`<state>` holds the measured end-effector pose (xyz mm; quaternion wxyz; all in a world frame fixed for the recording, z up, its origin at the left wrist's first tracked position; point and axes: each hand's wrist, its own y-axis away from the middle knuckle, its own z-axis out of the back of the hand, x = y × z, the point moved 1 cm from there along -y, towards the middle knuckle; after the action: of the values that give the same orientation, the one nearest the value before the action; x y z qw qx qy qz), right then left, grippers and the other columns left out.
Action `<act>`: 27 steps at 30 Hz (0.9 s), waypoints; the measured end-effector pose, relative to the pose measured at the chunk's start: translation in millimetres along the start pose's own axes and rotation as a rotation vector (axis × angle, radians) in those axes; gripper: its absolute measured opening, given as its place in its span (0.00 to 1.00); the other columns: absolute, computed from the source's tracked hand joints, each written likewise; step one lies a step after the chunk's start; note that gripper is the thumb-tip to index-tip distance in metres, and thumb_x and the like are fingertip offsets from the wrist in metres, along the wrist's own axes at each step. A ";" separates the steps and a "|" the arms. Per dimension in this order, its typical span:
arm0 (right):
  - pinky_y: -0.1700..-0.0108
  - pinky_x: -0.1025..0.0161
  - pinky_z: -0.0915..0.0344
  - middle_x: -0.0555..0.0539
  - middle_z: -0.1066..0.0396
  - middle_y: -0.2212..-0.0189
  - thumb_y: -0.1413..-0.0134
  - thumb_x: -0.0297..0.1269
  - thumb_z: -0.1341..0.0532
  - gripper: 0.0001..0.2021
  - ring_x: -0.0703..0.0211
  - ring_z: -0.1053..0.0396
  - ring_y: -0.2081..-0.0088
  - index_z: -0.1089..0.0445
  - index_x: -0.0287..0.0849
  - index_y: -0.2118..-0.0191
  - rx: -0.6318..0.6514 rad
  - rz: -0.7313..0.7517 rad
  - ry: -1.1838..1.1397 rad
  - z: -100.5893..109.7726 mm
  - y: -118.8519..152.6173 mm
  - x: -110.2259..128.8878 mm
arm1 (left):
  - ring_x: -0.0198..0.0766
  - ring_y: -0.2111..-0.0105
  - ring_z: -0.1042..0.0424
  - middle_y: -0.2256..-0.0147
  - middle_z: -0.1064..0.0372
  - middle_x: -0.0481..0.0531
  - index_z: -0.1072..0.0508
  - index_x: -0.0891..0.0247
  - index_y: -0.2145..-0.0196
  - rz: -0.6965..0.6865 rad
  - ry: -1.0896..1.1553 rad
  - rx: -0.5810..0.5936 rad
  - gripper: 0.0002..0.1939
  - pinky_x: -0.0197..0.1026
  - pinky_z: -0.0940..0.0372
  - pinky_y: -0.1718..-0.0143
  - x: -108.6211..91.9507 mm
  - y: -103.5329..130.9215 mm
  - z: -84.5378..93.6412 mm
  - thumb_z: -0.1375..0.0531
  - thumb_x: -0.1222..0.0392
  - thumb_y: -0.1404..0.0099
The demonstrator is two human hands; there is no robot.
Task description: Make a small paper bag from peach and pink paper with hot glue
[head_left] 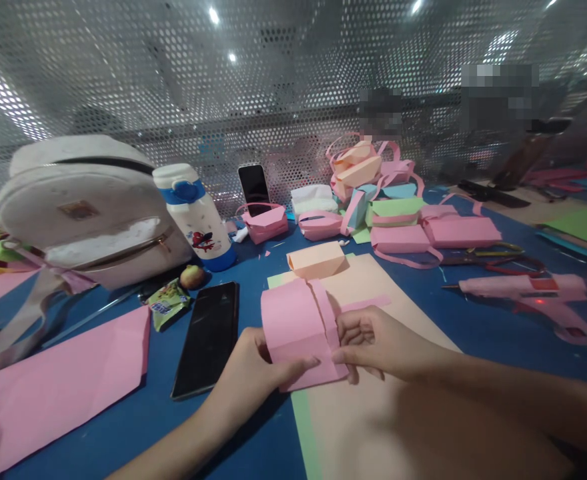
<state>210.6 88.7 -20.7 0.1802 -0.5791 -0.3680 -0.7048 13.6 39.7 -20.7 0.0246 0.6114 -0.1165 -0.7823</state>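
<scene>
No text can be read for certain. The small green snack wrapper bears purple lettering too blurred to make out, and any marking on the white backpack's brown patch is illegible.

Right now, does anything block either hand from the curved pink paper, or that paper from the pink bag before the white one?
Nothing visible separates the left hand or right hand from the curved pink paper; the peach box stands between it and that pink bag.
</scene>
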 end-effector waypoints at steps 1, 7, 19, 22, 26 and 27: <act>0.84 0.74 0.46 0.49 0.30 0.82 0.55 0.43 0.31 0.14 0.63 0.31 0.79 0.32 0.38 0.71 -0.012 0.001 -0.004 -0.3 -0.1 0.2 | 0.28 0.80 0.49 0.82 0.43 0.44 0.32 0.68 0.82 0.006 -0.009 0.022 0.16 0.32 0.53 0.80 -0.4 0.4 -0.4 0.34 0.53 0.49; 0.85 0.74 0.46 0.50 0.30 0.82 0.53 0.41 0.32 0.12 0.69 0.37 0.83 0.31 0.38 0.71 -0.063 0.080 -0.025 0.7 -0.4 -1.5 | 0.26 0.82 0.53 0.84 0.47 0.42 0.38 0.65 0.85 -0.019 -0.010 -0.011 0.19 0.32 0.55 0.81 -4.8 1.4 -0.5 0.34 0.53 0.50; 0.84 0.76 0.46 0.47 0.25 0.75 0.52 0.35 0.34 0.06 0.65 0.29 0.76 0.27 0.37 0.69 0.016 0.039 0.018 2.1 1.5 1.3 | 0.31 0.78 0.44 0.79 0.37 0.48 0.25 0.71 0.77 0.035 0.000 -0.015 0.14 0.33 0.46 0.76 0.7 -0.4 1.0 0.33 0.54 0.51; 0.84 0.75 0.46 0.46 0.26 0.77 0.53 0.35 0.34 0.07 0.64 0.29 0.77 0.27 0.36 0.70 0.000 0.048 0.010 2.3 0.4 0.7 | 0.29 0.79 0.46 0.81 0.39 0.46 0.26 0.71 0.80 0.024 0.001 -0.007 0.14 0.33 0.48 0.78 1.3 -0.1 0.8 0.33 0.54 0.52; 0.84 0.75 0.45 0.46 0.26 0.77 0.52 0.35 0.34 0.07 0.65 0.30 0.78 0.28 0.36 0.71 0.006 0.075 -0.001 2.4 0.1 1.2 | 0.29 0.79 0.45 0.82 0.37 0.47 0.27 0.70 0.81 -0.006 0.039 -0.013 0.16 0.33 0.48 0.78 1.1 0.2 2.0 0.31 0.53 0.52; 0.84 0.75 0.45 0.46 0.26 0.76 0.52 0.34 0.35 0.06 0.65 0.29 0.77 0.28 0.36 0.70 0.013 0.081 0.006 2.4 0.2 1.2 | 0.29 0.80 0.45 0.82 0.37 0.47 0.27 0.70 0.81 -0.011 0.039 -0.013 0.16 0.32 0.48 0.78 1.1 0.0 2.5 0.31 0.53 0.52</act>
<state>212.1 90.5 -19.3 0.2135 -0.5902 -0.3480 -0.6964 10.9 39.8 -21.2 0.0265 0.6271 -0.1074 -0.7710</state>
